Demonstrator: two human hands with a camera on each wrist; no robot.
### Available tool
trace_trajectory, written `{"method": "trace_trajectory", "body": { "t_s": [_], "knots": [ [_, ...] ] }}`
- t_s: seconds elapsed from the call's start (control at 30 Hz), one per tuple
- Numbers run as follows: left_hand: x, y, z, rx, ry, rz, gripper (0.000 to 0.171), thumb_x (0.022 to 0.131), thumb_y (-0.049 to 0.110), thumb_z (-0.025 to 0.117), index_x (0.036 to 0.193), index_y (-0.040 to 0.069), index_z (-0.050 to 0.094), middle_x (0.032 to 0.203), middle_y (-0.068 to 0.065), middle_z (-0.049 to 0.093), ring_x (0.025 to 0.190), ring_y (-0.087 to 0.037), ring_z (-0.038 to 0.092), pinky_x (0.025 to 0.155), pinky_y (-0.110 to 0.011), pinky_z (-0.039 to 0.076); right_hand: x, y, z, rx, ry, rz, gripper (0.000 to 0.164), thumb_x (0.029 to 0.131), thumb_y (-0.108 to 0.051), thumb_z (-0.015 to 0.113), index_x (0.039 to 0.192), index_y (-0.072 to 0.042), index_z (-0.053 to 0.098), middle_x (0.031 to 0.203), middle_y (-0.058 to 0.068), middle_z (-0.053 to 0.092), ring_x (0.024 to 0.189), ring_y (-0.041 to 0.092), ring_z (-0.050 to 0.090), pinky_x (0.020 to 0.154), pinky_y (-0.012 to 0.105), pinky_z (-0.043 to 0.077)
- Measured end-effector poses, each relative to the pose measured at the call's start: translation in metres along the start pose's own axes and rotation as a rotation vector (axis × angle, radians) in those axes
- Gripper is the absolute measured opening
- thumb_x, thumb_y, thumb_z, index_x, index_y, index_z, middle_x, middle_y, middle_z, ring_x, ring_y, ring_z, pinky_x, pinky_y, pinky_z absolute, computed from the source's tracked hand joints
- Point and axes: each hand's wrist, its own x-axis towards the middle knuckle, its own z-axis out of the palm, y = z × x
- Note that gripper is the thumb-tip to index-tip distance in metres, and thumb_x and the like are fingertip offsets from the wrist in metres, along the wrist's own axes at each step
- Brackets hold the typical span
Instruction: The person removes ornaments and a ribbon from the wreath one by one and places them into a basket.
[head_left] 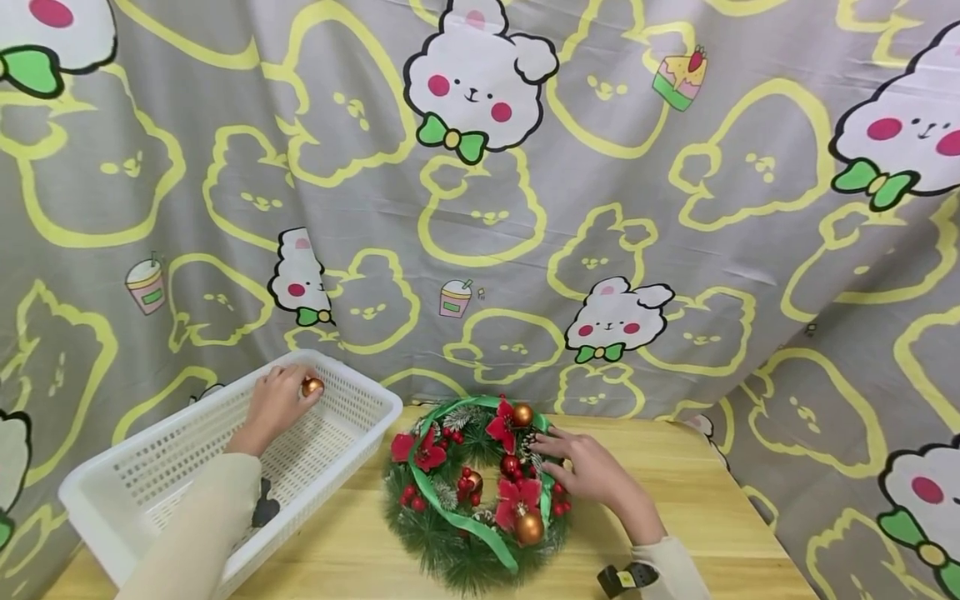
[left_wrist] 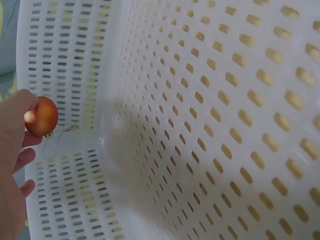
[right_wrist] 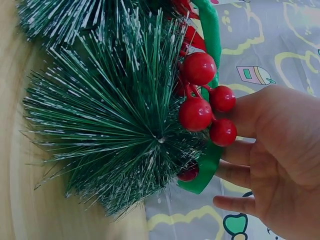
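Note:
In the head view my left hand (head_left: 279, 404) is inside the white basket, near its far end, and pinches a shiny copper-coloured Christmas ball (head_left: 312, 387). The left wrist view shows the same ball (left_wrist: 42, 116) between thumb and fingers, with a thin thread hanging below it. A green Christmas wreath (head_left: 480, 571) lies on the table, decorated with red flowers, red berries (right_wrist: 198, 68), copper balls and a green ribbon (head_left: 480, 527). At the wreath's right side rests my right hand (head_left: 588, 462), its fingers extended along the ribbon, partly hidden behind berries in the right wrist view.
The long white plastic basket (head_left: 378, 417) with slotted walls stands at the left, beside the wreath. Both are on a light wooden table (head_left: 675, 508). A grey curtain (head_left: 480, 225) with rabbit figures hangs right behind the table.

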Motion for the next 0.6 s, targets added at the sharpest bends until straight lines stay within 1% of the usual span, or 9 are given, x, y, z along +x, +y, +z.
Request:
{"method": "trace_trajectory", "body": {
  "t_s": [0.1, 0.13, 0.23, 0.3, 0.33, 0.37, 0.47, 0.53, 0.6],
  "knots": [
    [0.0, 0.001, 0.001, -0.008, -0.023, 0.002, 0.019, 0.093, 0.019, 0.072, 0.103, 0.005, 0.068, 0.107, -0.018, 0.068, 0.1, -0.041, 0.058, 0.083, -0.062, 0.042, -0.003, -0.001, 0.0, 0.009, 0.001, 0.001, 0.036, 0.097, -0.012, 0.067, 0.132, -0.008, 0.069, 0.137, 0.016, 0.065, 0.13, 0.044, 0.058, 0.079, 0.041, 0.049],
    [0.0, 0.002, 0.003, -0.01, -0.032, 0.005, 0.019, 0.093, 0.02, 0.072, 0.104, 0.005, 0.068, 0.107, -0.017, 0.068, 0.101, -0.041, 0.058, 0.084, -0.062, 0.042, -0.004, -0.001, 0.0, 0.008, 0.003, 0.004, 0.036, 0.097, -0.012, 0.067, 0.132, -0.008, 0.069, 0.137, 0.016, 0.065, 0.13, 0.044, 0.058, 0.081, 0.041, 0.051],
    [-0.001, 0.004, 0.007, -0.016, -0.054, 0.013, 0.019, 0.093, 0.019, 0.073, 0.105, 0.005, 0.067, 0.107, -0.016, 0.068, 0.102, -0.039, 0.058, 0.084, -0.06, 0.042, -0.007, 0.0, 0.0, 0.009, 0.007, 0.013, 0.035, 0.096, -0.011, 0.068, 0.131, -0.007, 0.07, 0.137, 0.017, 0.066, 0.129, 0.044, 0.058, 0.079, 0.041, 0.05],
    [-0.002, 0.005, 0.01, -0.012, -0.06, 0.016, 0.019, 0.092, 0.018, 0.073, 0.104, 0.005, 0.067, 0.106, -0.016, 0.067, 0.101, -0.039, 0.058, 0.083, -0.059, 0.042, -0.008, 0.0, 0.001, 0.017, 0.007, 0.024, 0.035, 0.096, -0.012, 0.068, 0.131, -0.008, 0.07, 0.137, 0.017, 0.065, 0.129, 0.044, 0.058, 0.078, 0.039, 0.05],
    [-0.002, 0.004, 0.01, -0.006, -0.063, 0.014, 0.019, 0.092, 0.018, 0.074, 0.105, 0.005, 0.067, 0.106, -0.015, 0.067, 0.1, -0.038, 0.058, 0.082, -0.059, 0.042, -0.007, 0.0, 0.001, 0.021, 0.006, 0.027, 0.036, 0.096, -0.012, 0.068, 0.131, -0.008, 0.069, 0.137, 0.017, 0.065, 0.129, 0.044, 0.058, 0.077, 0.037, 0.05],
    [-0.003, 0.003, 0.011, -0.004, -0.067, 0.009, 0.019, 0.092, 0.017, 0.074, 0.105, 0.005, 0.067, 0.106, -0.015, 0.067, 0.1, -0.038, 0.058, 0.082, -0.058, 0.042, -0.006, 0.0, 0.002, 0.027, 0.004, 0.028, 0.036, 0.096, -0.012, 0.068, 0.131, -0.007, 0.069, 0.138, 0.017, 0.065, 0.129, 0.044, 0.058, 0.074, 0.035, 0.046],
    [-0.005, -0.001, 0.009, 0.007, -0.09, -0.009, 0.02, 0.091, 0.016, 0.075, 0.106, 0.004, 0.067, 0.108, -0.016, 0.067, 0.102, -0.038, 0.058, 0.083, -0.058, 0.041, -0.002, 0.001, 0.003, 0.04, -0.003, 0.03, 0.036, 0.097, -0.013, 0.068, 0.132, -0.007, 0.069, 0.139, 0.017, 0.064, 0.131, 0.044, 0.057, 0.072, 0.03, 0.044],
    [-0.006, -0.002, 0.008, 0.006, -0.114, -0.022, 0.022, 0.091, 0.015, 0.075, 0.108, 0.003, 0.067, 0.111, -0.018, 0.067, 0.105, -0.04, 0.057, 0.086, -0.06, 0.041, 0.0, 0.001, 0.004, 0.046, -0.005, 0.026, 0.036, 0.097, -0.012, 0.067, 0.133, -0.007, 0.068, 0.139, 0.018, 0.064, 0.131, 0.044, 0.057, 0.07, 0.029, 0.043],
    [-0.007, -0.002, 0.007, 0.007, -0.14, -0.031, 0.023, 0.092, 0.014, 0.075, 0.109, 0.002, 0.067, 0.113, -0.019, 0.066, 0.108, -0.041, 0.056, 0.088, -0.062, 0.04, 0.0, 0.002, 0.004, 0.043, -0.004, 0.023, 0.036, 0.097, -0.013, 0.067, 0.133, -0.007, 0.068, 0.139, 0.018, 0.064, 0.13, 0.044, 0.058, 0.071, 0.029, 0.043]
  ]
}}
